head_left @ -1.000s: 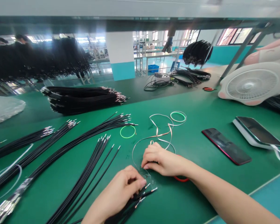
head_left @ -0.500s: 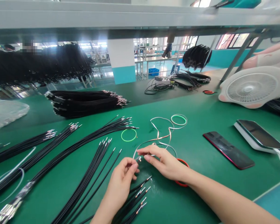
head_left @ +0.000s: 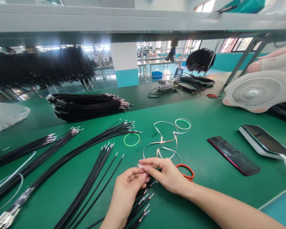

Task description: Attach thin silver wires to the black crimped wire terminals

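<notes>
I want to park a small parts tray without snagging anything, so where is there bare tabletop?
Green tabletop is bare between the mint-green ring and fan, and between the red-edged phone and right forearm. It's crowded left, with black cable bundles, and just beyond the right hand, with looped thin strip.

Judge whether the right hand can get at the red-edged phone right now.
Probably yes: the red-edged phone lies uncovered to the right of the right hand, with only a low orange coil near the wrist. Its fingers meet those of the left hand, so they would have to come away first.
</notes>
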Demonstrator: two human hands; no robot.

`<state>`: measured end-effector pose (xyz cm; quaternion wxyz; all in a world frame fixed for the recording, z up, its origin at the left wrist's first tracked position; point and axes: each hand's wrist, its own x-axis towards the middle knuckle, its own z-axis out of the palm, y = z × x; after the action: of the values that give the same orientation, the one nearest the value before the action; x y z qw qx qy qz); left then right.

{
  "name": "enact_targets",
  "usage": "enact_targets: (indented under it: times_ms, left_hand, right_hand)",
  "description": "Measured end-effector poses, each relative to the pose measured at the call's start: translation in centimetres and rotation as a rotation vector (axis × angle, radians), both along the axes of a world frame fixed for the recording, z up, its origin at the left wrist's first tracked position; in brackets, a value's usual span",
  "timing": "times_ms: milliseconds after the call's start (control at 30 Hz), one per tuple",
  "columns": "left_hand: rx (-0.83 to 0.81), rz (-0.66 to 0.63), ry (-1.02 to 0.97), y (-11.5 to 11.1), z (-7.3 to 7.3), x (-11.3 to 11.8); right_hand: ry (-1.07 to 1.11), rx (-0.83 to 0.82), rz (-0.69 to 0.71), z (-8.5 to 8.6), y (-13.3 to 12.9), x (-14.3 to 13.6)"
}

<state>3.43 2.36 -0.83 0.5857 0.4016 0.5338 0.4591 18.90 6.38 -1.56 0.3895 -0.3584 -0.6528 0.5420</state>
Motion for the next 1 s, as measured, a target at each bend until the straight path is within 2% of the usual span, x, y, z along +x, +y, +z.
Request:
enact_targets:
  times_ms: [167,300,367,467,600,700,867,1000]
  left_hand:
    - [0.037,0.065,0.083,0.0,-0.2,0.0]
    - [0.224,0.172,0.386,-0.3,-0.2,-0.3]
    - [0.35,0.157,0.545,-0.5,-0.1,-0.3]
    - [0.422,0.084,0.612,-0.8,0.2,-0.3]
    - [0.444,0.054,0.617,-1.0,0.8,-0.4]
    - [0.396,0.071,0.577,-1.0,0.8,-0.4]
    - [0.236,0.114,0.257,-0.3,0.0,-0.3]
    - [0.219,0.114,0.192,0.0,-0.2,-0.3]
  right_hand:
    - [-0.014,0.034,-0.078,-0.5,-0.1,-0.2]
    - [-0.044,0.091,-0.098,-0.5,-0.3,-0.2]
    - [-0.047,0.097,-0.101,-0.4,-0.4,-0.2]
    - [-0.026,0.081,-0.105,-0.2,-0.4,-0.1]
    - [0.029,0.027,-0.069,-0.3,-0.5,-0.2]
    - [0.076,-0.015,-0.054,-0.4,-0.4,-0.3]
    - [0.068,-0.038,0.008,0.0,-0.2,0.0]
    - [0.11,-0.125,0.091,0.3,-0.2,0.0]
